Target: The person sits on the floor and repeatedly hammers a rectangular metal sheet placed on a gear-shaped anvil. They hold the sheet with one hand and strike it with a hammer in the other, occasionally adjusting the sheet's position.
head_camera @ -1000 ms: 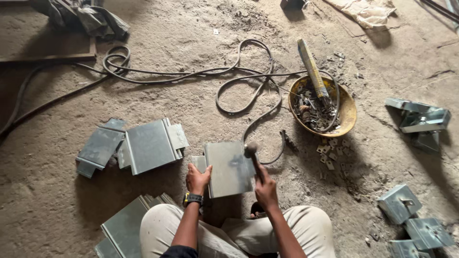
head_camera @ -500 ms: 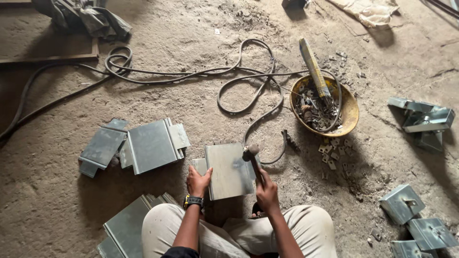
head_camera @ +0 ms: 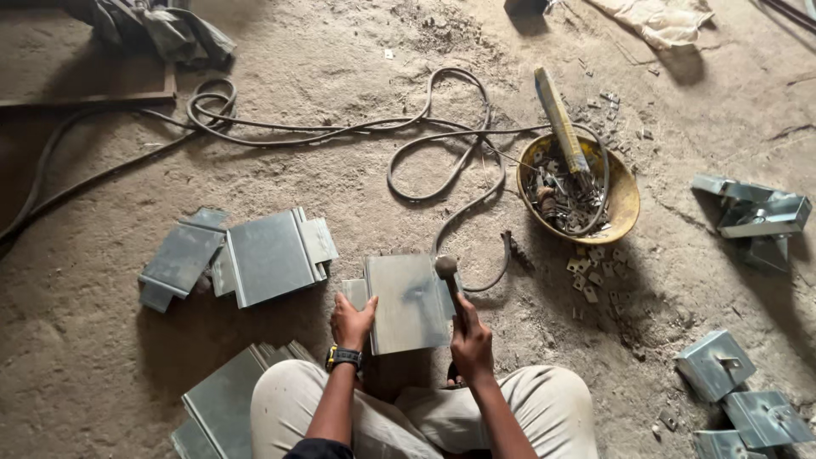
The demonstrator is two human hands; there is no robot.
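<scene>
The person sits on the dirt floor with knees apart, in light trousers. A stack of folded grey metal sheets [head_camera: 223, 399] lies by the left knee; how many it holds cannot be told. The left hand [head_camera: 351, 323], a black wristwatch [head_camera: 344, 357] on its wrist, is closed on the lower left edge of one galvanised metal panel [head_camera: 406, 303] that rests just ahead of the knees. The right hand [head_camera: 472, 330] is wrapped around the handle of one hammer [head_camera: 449, 279], whose round head sits over the panel's upper right part; whether it touches the sheet cannot be told.

To the left, slightly farther, two more folded panels [head_camera: 270, 255] lie side by side, touching. At the lower right sit three small metal brackets [head_camera: 716, 364], and a pile of larger ones [head_camera: 756, 214] lies well apart at the right edge.

Beyond the panel, one yellow bowl [head_camera: 625, 200] holds scrap metal bits and a long tool standing tilted in it. A black cable [head_camera: 425, 127] loops across the ground. Farthest back lie a dark cloth [head_camera: 153, 25] and a pale cloth [head_camera: 663, 17].
</scene>
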